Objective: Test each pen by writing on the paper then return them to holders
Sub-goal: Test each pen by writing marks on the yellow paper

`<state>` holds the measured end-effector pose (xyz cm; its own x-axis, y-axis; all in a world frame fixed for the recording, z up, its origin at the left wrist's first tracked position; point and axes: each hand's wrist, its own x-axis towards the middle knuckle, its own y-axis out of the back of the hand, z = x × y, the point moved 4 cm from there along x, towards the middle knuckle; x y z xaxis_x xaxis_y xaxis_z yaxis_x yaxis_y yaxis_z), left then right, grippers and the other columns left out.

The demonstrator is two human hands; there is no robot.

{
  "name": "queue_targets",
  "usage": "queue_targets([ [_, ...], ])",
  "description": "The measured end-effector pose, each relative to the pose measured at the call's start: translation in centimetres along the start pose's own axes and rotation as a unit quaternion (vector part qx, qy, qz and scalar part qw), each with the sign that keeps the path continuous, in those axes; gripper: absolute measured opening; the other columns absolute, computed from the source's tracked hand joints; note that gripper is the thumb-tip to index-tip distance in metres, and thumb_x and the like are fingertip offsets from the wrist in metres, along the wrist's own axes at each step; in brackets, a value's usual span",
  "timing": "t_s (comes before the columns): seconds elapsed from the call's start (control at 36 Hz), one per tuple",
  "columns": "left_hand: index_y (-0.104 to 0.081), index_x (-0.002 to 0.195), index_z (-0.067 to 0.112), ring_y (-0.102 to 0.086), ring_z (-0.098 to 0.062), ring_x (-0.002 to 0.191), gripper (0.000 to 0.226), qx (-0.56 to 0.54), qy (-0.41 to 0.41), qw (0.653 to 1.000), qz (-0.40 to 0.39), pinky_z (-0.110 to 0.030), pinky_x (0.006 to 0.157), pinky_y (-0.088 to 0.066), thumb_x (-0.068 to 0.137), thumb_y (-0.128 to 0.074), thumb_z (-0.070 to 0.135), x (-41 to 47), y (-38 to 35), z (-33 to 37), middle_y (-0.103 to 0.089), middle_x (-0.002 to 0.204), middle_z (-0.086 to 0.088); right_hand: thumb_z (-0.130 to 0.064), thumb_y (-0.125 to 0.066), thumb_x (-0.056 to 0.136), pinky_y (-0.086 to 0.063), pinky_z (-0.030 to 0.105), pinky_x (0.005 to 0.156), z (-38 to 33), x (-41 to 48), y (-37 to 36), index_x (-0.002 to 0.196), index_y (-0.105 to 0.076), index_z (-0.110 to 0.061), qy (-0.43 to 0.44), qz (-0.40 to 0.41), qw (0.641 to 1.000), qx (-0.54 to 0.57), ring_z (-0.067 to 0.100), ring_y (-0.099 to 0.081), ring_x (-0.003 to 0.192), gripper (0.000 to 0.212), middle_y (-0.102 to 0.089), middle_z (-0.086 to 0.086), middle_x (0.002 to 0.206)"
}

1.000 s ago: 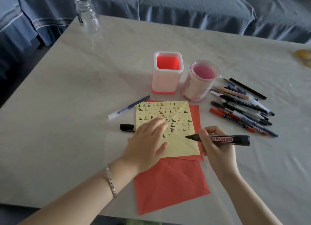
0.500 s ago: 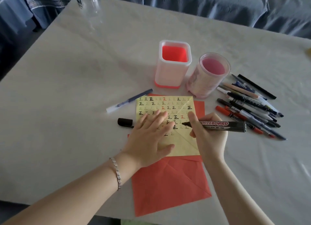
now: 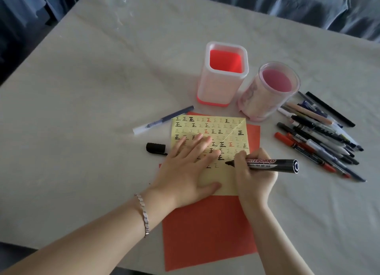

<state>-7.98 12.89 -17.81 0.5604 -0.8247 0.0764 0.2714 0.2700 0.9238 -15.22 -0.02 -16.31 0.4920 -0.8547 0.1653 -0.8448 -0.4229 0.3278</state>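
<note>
1. From my feed, the right hand [image 3: 254, 182] has its fingers [image 3: 241, 157] curled tight around a black whiteboard marker [image 3: 267, 164]. The tip is down on the yellow paper [image 3: 226, 131], right below the last rows of marks.
2. The left hand [image 3: 185, 172] lies flat on the paper's left side with its fingers straight and spread, holding nothing. There's a bracelet [image 3: 144, 215] on that wrist.
3. The yellow paper lies on a red sheet [image 3: 205, 229] on the tabletop [image 3: 82, 110].
4. The marker's black cap [image 3: 155, 148] lies just left of the paper, and a blue pen [image 3: 164, 119] lies above the cap.
5. The square holder [image 3: 223, 77] and round holder [image 3: 269, 92] stand upright side by side behind the paper.
6. The pile of pens [image 3: 320, 139] lies right of the round holder.
</note>
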Motion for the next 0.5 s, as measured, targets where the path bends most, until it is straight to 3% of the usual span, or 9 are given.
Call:
queue_targets([
  [0.5, -0.046, 0.131, 0.029, -0.016, -0.018, 0.14, 0.066, 0.001, 0.003, 1.0, 0.004, -0.04, 0.112, -0.003, 0.077, -0.039, 0.066, 0.16, 0.0, -0.17, -0.033, 0.149, -0.002, -0.021, -0.056, 0.069, -0.031, 0.012, 0.045, 0.29, 0.28, -0.53, 0.051, -0.036, -0.017, 0.013, -0.024, 0.999, -0.029, 0.004, -0.04, 0.044, 0.028, -0.037, -0.004, 0.045],
])
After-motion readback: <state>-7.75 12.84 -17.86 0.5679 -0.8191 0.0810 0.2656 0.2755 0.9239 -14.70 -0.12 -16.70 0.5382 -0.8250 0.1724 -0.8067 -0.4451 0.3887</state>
